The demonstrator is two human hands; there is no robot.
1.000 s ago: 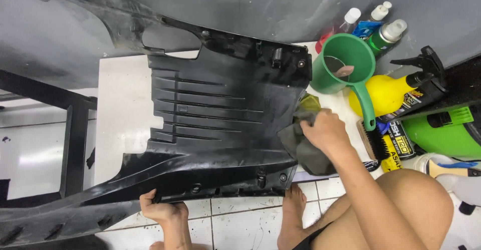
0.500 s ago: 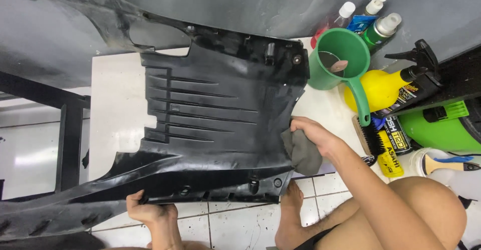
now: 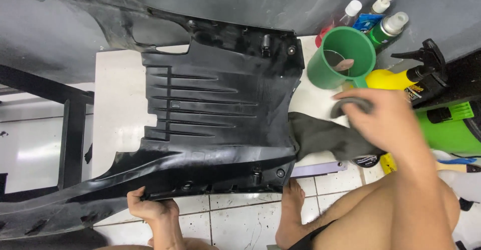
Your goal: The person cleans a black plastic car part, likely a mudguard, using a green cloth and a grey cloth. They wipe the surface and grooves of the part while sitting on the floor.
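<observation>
Rightward off the black panel (image 3: 210, 114), right hand (image 3: 386, 122) clutches grey cloth (image 3: 325, 137).

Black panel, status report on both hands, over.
Left hand grips black panel near edge. Right hand holds grey pad over dark cloth. Green jug and bottles crowd the right.

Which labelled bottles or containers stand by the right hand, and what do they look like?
Yellow spray bottle: black trigger, dark label, right of the green jug.
Green can: silver cap, behind the jug.
Green container: black cap, beyond the right hand.
</observation>
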